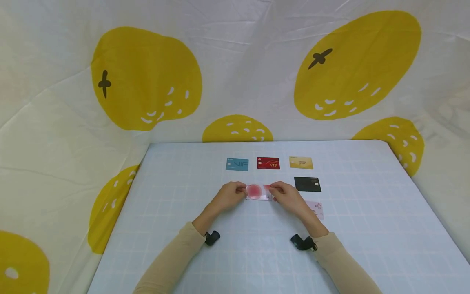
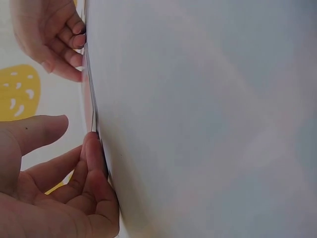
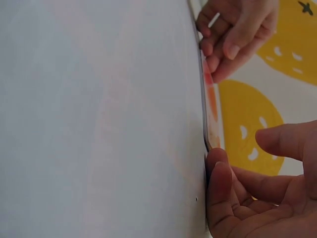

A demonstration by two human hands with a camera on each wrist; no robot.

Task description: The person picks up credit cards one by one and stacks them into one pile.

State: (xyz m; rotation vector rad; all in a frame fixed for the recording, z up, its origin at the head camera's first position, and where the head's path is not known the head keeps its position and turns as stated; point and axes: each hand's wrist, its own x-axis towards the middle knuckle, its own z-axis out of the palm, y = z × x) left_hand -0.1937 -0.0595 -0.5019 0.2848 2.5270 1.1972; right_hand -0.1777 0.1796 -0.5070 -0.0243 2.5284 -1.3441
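We rest our left forearm [image 1: 169,261] in from seven o'clock, aimed at one | left hand [image 1: 229,196]: left fingers [image 2: 95,156] bent, tips toward three, left thumb [image 2: 44,134] clear of them | right forearm [image 1: 343,263] in from five, aimed at eleven | right hand [image 1: 289,197]: right fingers [image 3: 220,183] bent, tips toward nine, right thumb [image 3: 280,141] likewise clear | our hands face each other, apart

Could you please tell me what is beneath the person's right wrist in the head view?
A pale pink floral card shows partly past the right wrist; its left part is covered, so any print there cannot be seen.
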